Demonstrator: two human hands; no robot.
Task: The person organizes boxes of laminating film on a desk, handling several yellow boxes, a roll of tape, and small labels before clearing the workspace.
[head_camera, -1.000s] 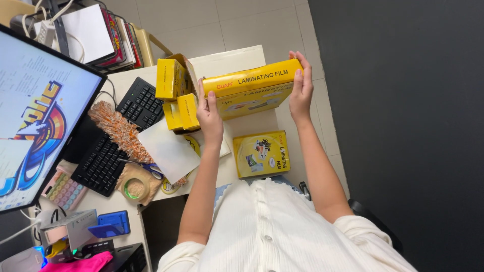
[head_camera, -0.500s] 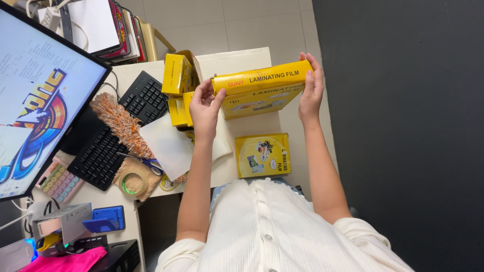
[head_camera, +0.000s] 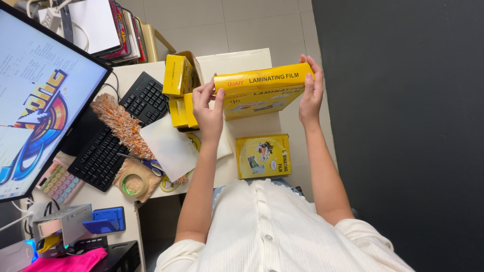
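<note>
Left hand point(head_camera: 209, 108) and right hand point(head_camera: 310, 93) clamp ends of long yellow cardboard box point(head_camera: 262, 90), upper centre of frame, held above white desk point(head_camera: 237, 63). Fingers curled over box edges, thumbs behind. Flat yellow packet point(head_camera: 263, 156) lies below box. Smaller glossy yellow boxes point(head_camera: 177, 75) stacked left, beside black keyboard point(head_camera: 123, 131).

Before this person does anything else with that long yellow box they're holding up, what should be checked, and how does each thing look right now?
1. Left hand grips one end of the long yellow box: ok.
2. Right hand grips the other end: ok.
3. Box held level above the desk, touching nothing else: ok.
4. Box flaps shut: cannot tell, the ends are covered by the hands.
5. Bare desk beneath for setting it down: not ok, the flat yellow pack and small yellow boxes crowd it.
</note>
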